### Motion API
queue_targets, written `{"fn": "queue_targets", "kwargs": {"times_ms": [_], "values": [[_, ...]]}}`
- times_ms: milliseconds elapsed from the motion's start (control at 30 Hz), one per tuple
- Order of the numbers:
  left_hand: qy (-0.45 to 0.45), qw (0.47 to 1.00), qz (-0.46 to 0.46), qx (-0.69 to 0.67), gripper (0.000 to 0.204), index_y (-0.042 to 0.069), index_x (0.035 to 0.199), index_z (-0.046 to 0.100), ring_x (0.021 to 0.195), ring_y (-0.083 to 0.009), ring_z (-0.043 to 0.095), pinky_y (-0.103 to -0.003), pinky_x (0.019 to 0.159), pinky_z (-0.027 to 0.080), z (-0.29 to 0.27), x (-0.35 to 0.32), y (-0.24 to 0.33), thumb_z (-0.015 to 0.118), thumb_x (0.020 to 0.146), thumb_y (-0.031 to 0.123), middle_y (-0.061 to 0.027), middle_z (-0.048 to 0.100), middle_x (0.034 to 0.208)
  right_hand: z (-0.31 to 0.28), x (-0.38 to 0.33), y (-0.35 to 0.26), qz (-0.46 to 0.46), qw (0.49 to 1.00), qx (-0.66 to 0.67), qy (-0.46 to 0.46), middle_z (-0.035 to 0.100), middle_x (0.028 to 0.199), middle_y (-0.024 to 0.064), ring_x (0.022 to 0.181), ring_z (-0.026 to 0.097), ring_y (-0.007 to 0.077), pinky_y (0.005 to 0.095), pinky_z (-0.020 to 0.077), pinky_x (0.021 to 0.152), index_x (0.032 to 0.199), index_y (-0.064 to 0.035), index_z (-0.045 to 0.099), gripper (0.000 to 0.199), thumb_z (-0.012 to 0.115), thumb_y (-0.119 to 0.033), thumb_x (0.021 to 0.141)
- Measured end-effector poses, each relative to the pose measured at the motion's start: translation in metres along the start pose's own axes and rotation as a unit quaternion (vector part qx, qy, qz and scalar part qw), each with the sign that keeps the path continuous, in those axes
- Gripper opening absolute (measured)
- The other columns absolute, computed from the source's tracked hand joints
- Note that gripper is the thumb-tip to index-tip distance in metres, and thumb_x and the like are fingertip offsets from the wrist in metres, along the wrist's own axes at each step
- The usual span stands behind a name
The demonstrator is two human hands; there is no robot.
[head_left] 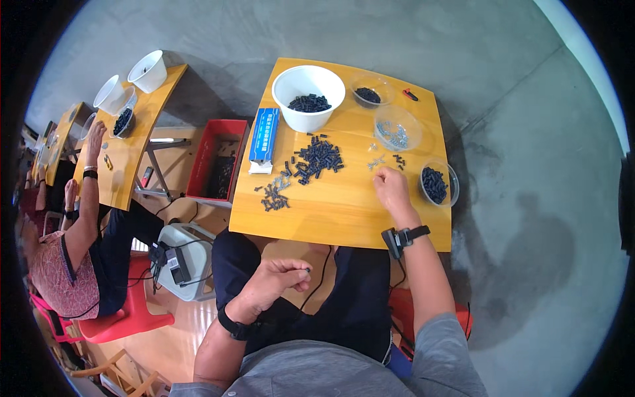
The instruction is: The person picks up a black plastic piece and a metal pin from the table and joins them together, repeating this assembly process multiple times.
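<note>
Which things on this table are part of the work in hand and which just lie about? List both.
In use: left hand pinching a small black piece; right hand by the screws; black pieces; white bowl.
Lying about: blue box; red crate; red pen.

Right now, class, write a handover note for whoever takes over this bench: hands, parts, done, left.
Left hand: over the lap, fingers pinching a small dark part.
Right hand: on the table, by the loose screws.
Done: black pieces in the white bowl and right-hand clear dish.
Left: black pile mid-table, smaller pile.
</note>
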State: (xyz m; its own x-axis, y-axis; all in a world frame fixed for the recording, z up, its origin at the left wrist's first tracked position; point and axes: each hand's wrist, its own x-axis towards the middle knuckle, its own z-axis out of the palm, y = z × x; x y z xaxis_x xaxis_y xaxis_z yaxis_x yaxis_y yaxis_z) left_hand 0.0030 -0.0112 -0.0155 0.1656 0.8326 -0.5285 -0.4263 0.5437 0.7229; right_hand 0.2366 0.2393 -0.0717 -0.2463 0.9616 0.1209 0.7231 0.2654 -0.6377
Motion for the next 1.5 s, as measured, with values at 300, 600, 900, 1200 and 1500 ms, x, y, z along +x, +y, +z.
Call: {"fn": "queue_targets", "kwargs": {"times_ms": [300, 600, 900, 1200, 1500], "values": [[-0.005, 0.999, 0.008, 0.032, 0.011, -0.001, 0.095, 0.065, 0.069, -0.0116, 0.062, -0.024, 0.068, 0.051, 0.001, 0.004, -0.006, 0.062, 0.086, 0.005, -0.0059, 0.066, 0.076, 0.014, 0.02, -0.008, -0.008, 0.993, -0.118, 0.018, 0.062, 0.083, 0.0219, 0.082, 0.06, 0.0391, 0.0459, 0.0481, 0.071, 0.078, -0.001, 0.062, 0.012, 0.059, -0.013, 0.08], [0.008, 0.999, 0.022, 0.028, 0.01, -0.002, 0.094, 0.065, 0.07, -0.0115, 0.061, -0.024, 0.068, 0.05, 0.002, 0.0, -0.006, 0.061, 0.088, 0.005, -0.0061, 0.065, 0.079, 0.015, 0.006, 0.001, -0.092, 0.99, -0.102, 0.04, 0.062, 0.082, 0.0182, 0.073, 0.063, 0.0323, 0.0431, 0.0497, 0.064, 0.079, -0.0005, 0.057, 0.006, 0.055, -0.005, 0.082], [0.007, 0.986, 0.165, -0.003, 0.01, -0.001, 0.096, 0.064, 0.067, -0.0117, 0.061, -0.025, 0.064, 0.05, 0.019, -0.01, 0.019, 0.06, 0.089, 0.005, -0.0052, 0.065, 0.084, -0.008, -0.045, -0.058, 0.121, 0.895, 0.419, -0.091, 0.057, 0.077, 0.0053, 0.057, 0.058, 0.0112, 0.0248, 0.0526, 0.051, 0.095, 0.0031, 0.056, 0.009, 0.05, -0.001, 0.09], [0.036, 0.974, 0.224, -0.003, 0.015, -0.002, 0.1, 0.064, 0.07, -0.0138, 0.064, -0.025, 0.066, 0.053, 0.028, -0.032, 0.016, 0.062, 0.086, 0.003, -0.0075, 0.066, 0.084, -0.028, -0.111, -0.14, 0.075, 0.793, 0.564, -0.22, 0.061, 0.084, 0.0077, 0.059, 0.061, 0.0123, 0.0256, 0.0547, 0.054, 0.093, 0.0012, 0.055, 0.007, 0.052, -0.005, 0.092], [0.028, 0.969, 0.244, -0.02, 0.013, -0.003, 0.097, 0.066, 0.072, -0.0112, 0.065, -0.023, 0.068, 0.053, 0.031, -0.048, 0.015, 0.063, 0.087, 0.005, -0.0074, 0.067, 0.08, -0.038, -0.148, -0.169, 0.057, 0.719, 0.641, -0.264, 0.062, 0.087, 0.0098, 0.062, 0.063, 0.0155, 0.0282, 0.0558, 0.056, 0.097, 0.0015, 0.056, 0.009, 0.054, -0.006, 0.092]]}}
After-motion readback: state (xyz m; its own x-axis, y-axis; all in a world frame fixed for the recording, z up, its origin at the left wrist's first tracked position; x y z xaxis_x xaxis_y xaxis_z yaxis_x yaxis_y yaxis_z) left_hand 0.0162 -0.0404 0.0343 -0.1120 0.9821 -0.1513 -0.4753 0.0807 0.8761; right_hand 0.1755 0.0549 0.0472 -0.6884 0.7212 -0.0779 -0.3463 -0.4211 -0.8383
